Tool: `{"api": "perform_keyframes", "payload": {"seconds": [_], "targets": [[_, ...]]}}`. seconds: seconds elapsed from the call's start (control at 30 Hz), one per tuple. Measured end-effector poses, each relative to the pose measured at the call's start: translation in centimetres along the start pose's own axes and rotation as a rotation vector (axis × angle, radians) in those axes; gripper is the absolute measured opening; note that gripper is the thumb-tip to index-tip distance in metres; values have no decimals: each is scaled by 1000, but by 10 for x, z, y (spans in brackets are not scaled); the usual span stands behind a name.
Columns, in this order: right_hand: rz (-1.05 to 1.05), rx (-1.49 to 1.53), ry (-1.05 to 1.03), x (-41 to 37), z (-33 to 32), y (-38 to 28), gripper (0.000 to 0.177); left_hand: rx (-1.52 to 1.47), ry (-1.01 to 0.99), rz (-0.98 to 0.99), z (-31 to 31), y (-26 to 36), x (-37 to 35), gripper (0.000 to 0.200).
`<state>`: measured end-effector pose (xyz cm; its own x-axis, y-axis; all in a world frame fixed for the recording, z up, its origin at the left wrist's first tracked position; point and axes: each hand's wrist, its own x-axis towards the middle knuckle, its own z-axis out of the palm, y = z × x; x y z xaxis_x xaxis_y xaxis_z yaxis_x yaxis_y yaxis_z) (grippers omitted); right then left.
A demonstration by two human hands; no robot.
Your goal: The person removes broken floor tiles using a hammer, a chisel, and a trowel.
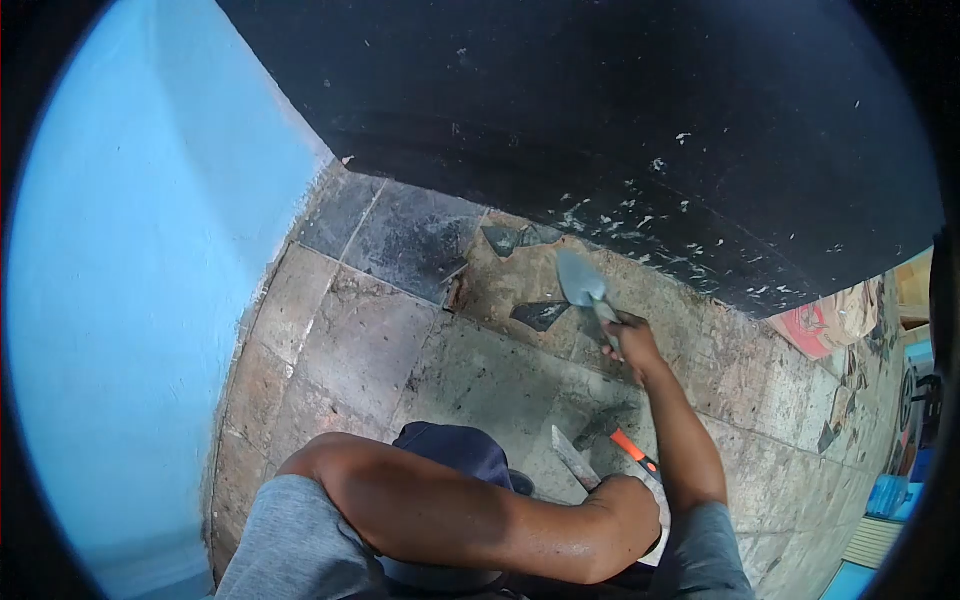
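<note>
My right hand is closed round the handle of a trowel. The trowel's blade lies over a bare patch of floor where a tile is gone. Close to the blade is a dark, broken tile piece; smaller shards lie by the black wall. My left arm crosses low in front of me, and my left hand appears closed on a flat metal blade, its fingers mostly hidden. Beside that hand is a hammer with an orange and black handle.
A light blue wall rises at the left and a black wall, scuffed near its base, stands ahead. Worn tiles cover the floor. A pale and red sack leans at the right, with loose tile fragments near it.
</note>
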<state>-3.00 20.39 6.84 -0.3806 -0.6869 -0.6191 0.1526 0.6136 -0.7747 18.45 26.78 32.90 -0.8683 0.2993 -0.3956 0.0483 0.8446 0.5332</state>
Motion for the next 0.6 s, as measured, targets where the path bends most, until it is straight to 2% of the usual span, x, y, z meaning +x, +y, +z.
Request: {"api": "perform_keyframes", "payload": {"seconds": [0.07,0.17,0.27,0.3,0.37,0.47,0.53,0.6], "targets": [[-13,62,-48,27,18,-4,35,-15,1,-20,2,-2,4,18],[-160,-63,23,15,32,14,35,-32,17,-10,2,-7,8,18],[-604,-537,300,32,48,62,42,-58,31,-10,3,-6,11,18],[-371,-330,171,25,47,51,40,-36,18,-17,8,-3,14,18],[-213,-28,6,11,39,53,39,20,-87,-63,-1,1,11,20],[-3,294,-144,-33,15,50,38,-84,-6,-25,6,-10,7,18],[-46,139,-76,-59,-9,64,40,-65,-9,-26,4,-16,5,18],[-3,39,-79,-80,-43,68,40,-47,-16,-26,1,-18,4,18]]}}
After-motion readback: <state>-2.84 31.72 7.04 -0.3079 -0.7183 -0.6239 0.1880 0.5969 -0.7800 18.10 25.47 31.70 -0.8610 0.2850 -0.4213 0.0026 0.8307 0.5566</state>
